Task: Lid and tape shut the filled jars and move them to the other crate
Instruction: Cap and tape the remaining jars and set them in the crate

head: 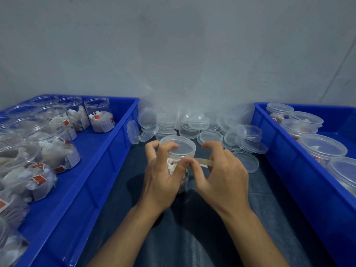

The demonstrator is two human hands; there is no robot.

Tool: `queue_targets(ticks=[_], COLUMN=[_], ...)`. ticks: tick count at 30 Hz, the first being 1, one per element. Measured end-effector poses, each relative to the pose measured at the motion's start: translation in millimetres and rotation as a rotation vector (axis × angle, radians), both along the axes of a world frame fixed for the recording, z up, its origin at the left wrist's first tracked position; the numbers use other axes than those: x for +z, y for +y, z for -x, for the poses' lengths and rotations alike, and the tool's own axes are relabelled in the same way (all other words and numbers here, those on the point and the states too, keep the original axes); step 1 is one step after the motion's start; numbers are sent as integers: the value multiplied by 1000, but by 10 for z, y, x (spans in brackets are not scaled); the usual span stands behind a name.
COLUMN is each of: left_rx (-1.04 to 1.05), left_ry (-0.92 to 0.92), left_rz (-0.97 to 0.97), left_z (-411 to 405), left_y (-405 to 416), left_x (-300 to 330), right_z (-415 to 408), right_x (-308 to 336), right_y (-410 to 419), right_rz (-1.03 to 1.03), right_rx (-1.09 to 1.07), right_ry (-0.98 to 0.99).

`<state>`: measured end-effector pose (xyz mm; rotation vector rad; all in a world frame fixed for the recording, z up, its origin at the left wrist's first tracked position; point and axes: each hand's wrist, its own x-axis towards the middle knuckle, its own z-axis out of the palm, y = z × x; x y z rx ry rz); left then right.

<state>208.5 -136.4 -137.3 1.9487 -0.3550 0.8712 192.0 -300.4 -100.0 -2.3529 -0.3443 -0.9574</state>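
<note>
Far left, the left blue crate (107, 160) is packed with open-topped clear jars (99, 114) stuffed with pale tea bags; too many overlap to count, but three stand plainly along the far row. Small red tags (39, 178) hang on the bags, and white slips carry print too blurred to read.

Moving in, the dark surface (188, 228) runs between the two crates, and at its far end sits a loose heap of clear lids (192, 123), well over a dozen, some stacked, some tipped on edge against the crate wall.

Centre stage: the left hand (161, 182) wraps its fingers (165, 149) round the filled jar (182, 178), curled over the rim of the lid (178, 144) already seated on it, thumb pressed to the jar's side. The jar stands upright on the surface, near the lid heap.

Just beside it, the right hand (223, 170) pinches a strip of clear tape (204, 161) between thumb and fingers, the strip stretched from that hand to the jar just under the lid. One single lid (246, 160) lies flat beyond that hand.

Far right, the right blue crate (285, 170) holds lidded jars (322, 146) in a row along its near wall, six in view, the nearest cut by the frame edge.
</note>
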Motion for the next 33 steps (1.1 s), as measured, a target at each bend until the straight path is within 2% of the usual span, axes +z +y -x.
queue_targets(ticks=[8, 14, 21, 26, 33], left_rx=[40, 82, 125, 95, 18], left_ry=[-2, -24, 1, 22, 107], left_rz=[-7, 20, 65, 90, 148], left_z=[13, 44, 48, 63, 82], left_y=[-29, -57, -49, -53, -68], left_x=[21, 53, 100, 142, 161], right_z=[6, 34, 20, -17, -41], right_x=[20, 76, 77, 56, 50], right_y=[31, 16, 20, -18, -72], right_rz=[87, 63, 88, 104, 120], right_rx=[27, 62, 42, 29, 16], right_ry=[-29, 18, -51, -105, -67])
